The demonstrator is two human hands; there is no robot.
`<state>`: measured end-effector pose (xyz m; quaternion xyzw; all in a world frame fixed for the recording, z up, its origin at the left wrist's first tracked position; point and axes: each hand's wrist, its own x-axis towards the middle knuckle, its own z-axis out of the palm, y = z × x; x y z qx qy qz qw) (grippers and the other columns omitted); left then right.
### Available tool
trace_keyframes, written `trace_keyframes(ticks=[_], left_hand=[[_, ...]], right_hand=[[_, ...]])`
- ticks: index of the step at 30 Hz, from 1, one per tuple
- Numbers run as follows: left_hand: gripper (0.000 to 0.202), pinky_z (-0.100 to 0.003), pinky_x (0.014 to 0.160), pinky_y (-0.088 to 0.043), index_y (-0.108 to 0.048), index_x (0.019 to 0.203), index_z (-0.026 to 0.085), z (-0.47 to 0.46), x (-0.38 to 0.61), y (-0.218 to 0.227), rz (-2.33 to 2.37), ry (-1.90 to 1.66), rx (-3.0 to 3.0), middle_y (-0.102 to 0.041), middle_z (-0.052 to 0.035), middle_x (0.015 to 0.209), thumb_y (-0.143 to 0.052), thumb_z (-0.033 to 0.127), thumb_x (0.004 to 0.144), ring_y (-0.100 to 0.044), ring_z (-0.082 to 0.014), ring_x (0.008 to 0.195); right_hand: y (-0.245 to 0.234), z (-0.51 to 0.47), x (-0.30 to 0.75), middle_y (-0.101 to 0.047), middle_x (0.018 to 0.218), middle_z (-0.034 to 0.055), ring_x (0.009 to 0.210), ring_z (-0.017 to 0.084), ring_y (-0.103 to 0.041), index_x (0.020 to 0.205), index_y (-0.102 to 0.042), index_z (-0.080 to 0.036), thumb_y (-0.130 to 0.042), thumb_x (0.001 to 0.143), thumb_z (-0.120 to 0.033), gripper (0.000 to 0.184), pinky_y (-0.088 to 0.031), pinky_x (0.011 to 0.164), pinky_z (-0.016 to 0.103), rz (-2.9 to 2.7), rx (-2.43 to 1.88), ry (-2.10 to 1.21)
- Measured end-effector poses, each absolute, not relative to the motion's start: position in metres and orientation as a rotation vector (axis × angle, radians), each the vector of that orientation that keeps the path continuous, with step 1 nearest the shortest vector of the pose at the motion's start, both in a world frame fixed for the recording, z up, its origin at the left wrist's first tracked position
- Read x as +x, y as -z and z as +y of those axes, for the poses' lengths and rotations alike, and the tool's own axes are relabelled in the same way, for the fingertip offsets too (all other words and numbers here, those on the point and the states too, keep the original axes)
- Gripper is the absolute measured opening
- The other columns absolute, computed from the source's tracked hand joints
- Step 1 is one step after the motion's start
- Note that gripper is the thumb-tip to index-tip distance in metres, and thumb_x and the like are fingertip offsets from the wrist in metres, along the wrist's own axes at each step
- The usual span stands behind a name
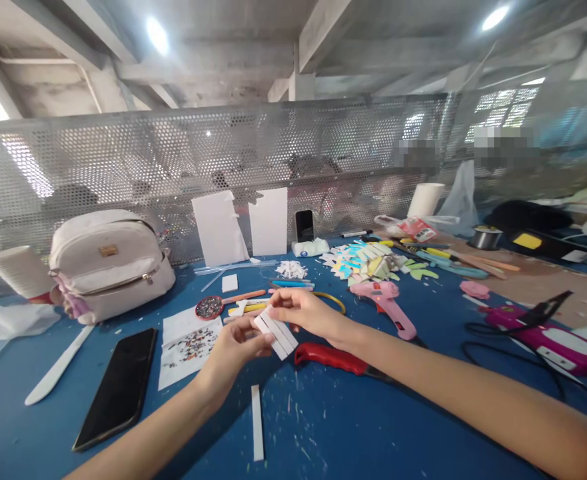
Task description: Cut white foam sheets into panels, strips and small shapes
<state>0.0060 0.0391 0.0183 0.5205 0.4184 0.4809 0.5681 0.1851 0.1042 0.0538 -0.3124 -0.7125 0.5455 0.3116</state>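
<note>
Between my two hands is a small white board piece (276,335) with dark lines dividing it into strips. My left hand (240,345) pinches its left edge, thumb on top. From above and the right, my right hand (306,313) grips its upper part with thumb and fingers. The piece is tilted, held above the blue table. Below it a loose white strip (257,423) lies on the table. Just right of the piece is the red handle (330,358) of a tool, whose dark far part passes under my right forearm.
A black phone (118,387) and a paper sheet with small bits (190,350) lie left, near a white backpack (110,267). A pink glue gun (386,303), a heap of coloured scraps (368,260) and a magenta tool with black cable (543,340) occupy the right.
</note>
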Motion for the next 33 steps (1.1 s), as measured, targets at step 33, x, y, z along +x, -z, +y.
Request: trace_keyframes(ticks=[33], left_hand=[[0.034,-0.02,0.067,-0.051,-0.072,0.075,0.012,0.036,-0.017,-0.026,0.937,-0.989,1.246,-0.071,-0.0044,0.076,-0.092,0.037,0.063,-0.063,-0.0124,0.069]], right_hand=[[-0.047,0.11,0.192,-0.061,0.084,0.0002,0.074,0.012,-0.056,0.097,-0.063,-0.019,-0.076,0.083,-0.05,0.037,-0.043,0.059,0.02,-1.748,-0.781,-1.697]])
